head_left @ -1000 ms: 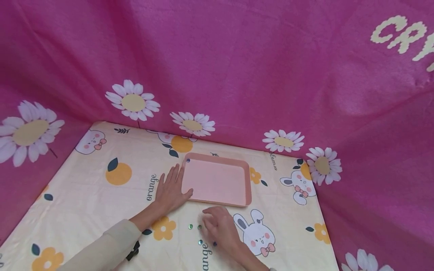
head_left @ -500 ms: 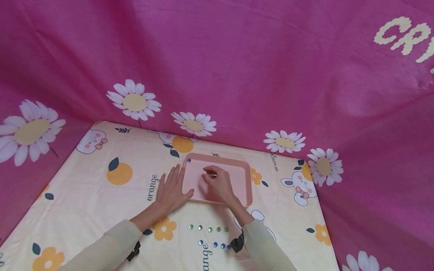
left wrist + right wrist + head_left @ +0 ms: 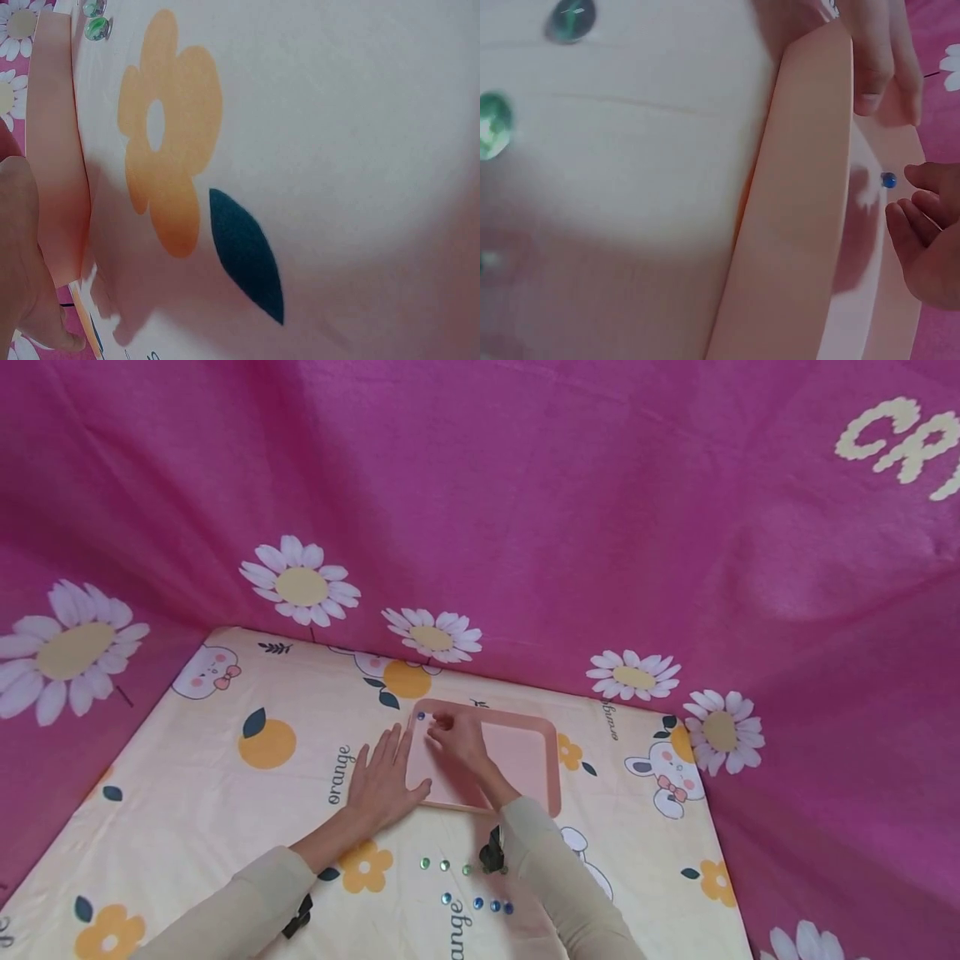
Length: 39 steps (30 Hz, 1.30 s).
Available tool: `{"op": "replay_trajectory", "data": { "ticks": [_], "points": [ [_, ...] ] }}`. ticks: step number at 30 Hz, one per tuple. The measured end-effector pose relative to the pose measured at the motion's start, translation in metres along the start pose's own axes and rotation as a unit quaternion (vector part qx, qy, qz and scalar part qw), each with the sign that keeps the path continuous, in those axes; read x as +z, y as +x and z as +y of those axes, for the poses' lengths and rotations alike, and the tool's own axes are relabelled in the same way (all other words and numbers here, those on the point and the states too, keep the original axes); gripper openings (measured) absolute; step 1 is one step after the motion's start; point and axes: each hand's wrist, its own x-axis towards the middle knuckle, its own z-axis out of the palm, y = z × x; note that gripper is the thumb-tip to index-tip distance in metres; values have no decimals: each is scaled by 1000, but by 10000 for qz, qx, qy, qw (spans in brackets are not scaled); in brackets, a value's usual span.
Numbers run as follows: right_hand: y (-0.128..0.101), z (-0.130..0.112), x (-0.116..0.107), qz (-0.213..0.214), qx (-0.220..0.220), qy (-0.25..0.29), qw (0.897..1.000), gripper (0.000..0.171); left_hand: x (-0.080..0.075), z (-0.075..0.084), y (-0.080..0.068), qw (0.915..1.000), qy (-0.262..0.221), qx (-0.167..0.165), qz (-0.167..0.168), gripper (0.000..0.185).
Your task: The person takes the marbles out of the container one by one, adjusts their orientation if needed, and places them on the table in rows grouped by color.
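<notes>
A shallow pink tray (image 3: pixel 553 777) lies on the table, a blue glass marble (image 3: pixel 421 716) in its far left corner. My left hand (image 3: pixel 381 781) rests with straight fingers along the tray's left side, its thumb at the near left corner. Over the left part of the tray floor is my right hand (image 3: pixel 460 741), fingertips bent close to that marble. In the right wrist view a blue marble (image 3: pixel 889 180) shows just off the thumb and fingers; whether they pinch another one is hidden. Green marbles (image 3: pixel 425 863) and blue marbles (image 3: pixel 477 903) lie in two rows before the tray.
A cream tablecloth (image 3: pixel 300 827) with printed oranges, flowers and rabbits covers the table. Pink cloth walls (image 3: pixel 525 527) with daisies stand behind and at both sides. The right sleeve (image 3: pixel 558 877) and a black wrist device (image 3: pixel 492 850) partly cover the green row.
My right hand has gone from the marble rows up over the tray, then farther left to its far left corner. My left hand stays put.
</notes>
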Motion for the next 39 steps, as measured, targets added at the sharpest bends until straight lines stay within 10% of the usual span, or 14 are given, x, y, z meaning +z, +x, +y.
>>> {"op": "replay_trajectory", "data": {
  "ticks": [39],
  "points": [
    [24, -11, 31, -10, 816, 5, 9967, 19, -5, 0, -2, 9999, -38, 13, -145, 97]
  ]
}}
